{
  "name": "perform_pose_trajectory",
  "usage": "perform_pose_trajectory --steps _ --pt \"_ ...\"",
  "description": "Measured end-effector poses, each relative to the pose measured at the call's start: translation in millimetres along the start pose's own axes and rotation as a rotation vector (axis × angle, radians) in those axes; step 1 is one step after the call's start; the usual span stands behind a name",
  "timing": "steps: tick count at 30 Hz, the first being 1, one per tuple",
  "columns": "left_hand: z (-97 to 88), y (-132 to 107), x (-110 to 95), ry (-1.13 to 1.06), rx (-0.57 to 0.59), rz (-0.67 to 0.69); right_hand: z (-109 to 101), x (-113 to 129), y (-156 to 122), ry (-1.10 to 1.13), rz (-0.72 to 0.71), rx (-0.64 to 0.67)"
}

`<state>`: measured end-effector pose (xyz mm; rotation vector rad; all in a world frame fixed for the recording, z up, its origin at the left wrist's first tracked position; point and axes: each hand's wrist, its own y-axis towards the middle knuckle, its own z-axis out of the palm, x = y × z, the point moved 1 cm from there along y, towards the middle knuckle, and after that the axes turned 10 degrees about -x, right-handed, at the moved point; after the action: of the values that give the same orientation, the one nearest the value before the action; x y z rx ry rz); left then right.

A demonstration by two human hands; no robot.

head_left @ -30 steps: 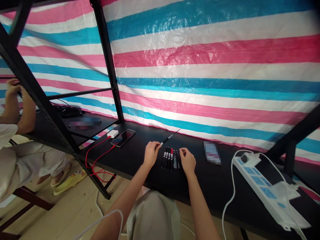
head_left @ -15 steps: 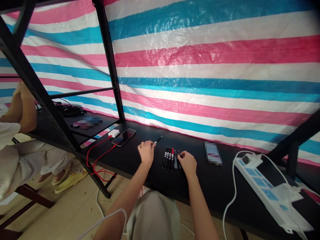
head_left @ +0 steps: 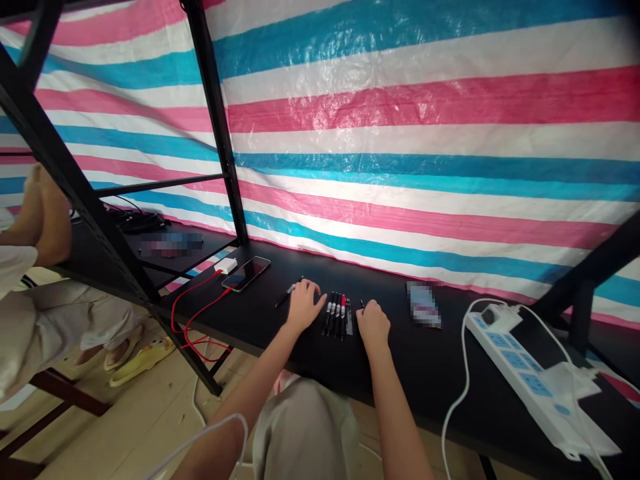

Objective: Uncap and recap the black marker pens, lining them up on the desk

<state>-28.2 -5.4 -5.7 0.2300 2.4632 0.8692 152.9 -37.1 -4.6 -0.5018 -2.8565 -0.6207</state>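
Note:
A row of several marker pens [head_left: 336, 312], one with a red cap, lies side by side on the black table [head_left: 430, 360]. My left hand [head_left: 305, 305] rests flat just left of the row with its fingers spread and holds nothing. A black pen [head_left: 289, 292] lies on the table at that hand's fingertips, to its left. My right hand [head_left: 374, 325] sits just right of the row, its fingers curled around a thin black pen [head_left: 363, 303] whose tip pokes out beyond them.
A phone [head_left: 246, 273] with a white charger [head_left: 226, 265] and red cable [head_left: 193, 313] lies to the left. A blurred card [head_left: 424, 304] and a white power strip [head_left: 530, 380] are on the right. Another person [head_left: 35, 313] sits at far left behind the black frame [head_left: 75, 180].
My left hand carried the black pen from above the row to the left, laid it on the table and opened. My right hand drew one thin pen away from the row's right end.

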Motion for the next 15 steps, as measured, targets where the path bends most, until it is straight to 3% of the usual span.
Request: perform_pose_trajectory --steps 3,6,10,15 --pt "11.1 -1.7 1.9 -0.112 0.189 -0.023 2.0 0.3 0.0 -0.014 -0.005 -0.015" --pt "18.8 -1.3 7.9 -0.130 0.292 -0.025 3.2 -1.1 0.9 -0.026 0.001 -0.004" --pt "22.1 0.3 12.5 -0.104 0.301 -0.001 1.1 -1.0 1.5 -0.029 0.006 0.033" --pt "22.4 -1.0 12.9 -0.099 0.210 0.006 -3.6 1.3 0.7 -0.033 0.024 0.075"
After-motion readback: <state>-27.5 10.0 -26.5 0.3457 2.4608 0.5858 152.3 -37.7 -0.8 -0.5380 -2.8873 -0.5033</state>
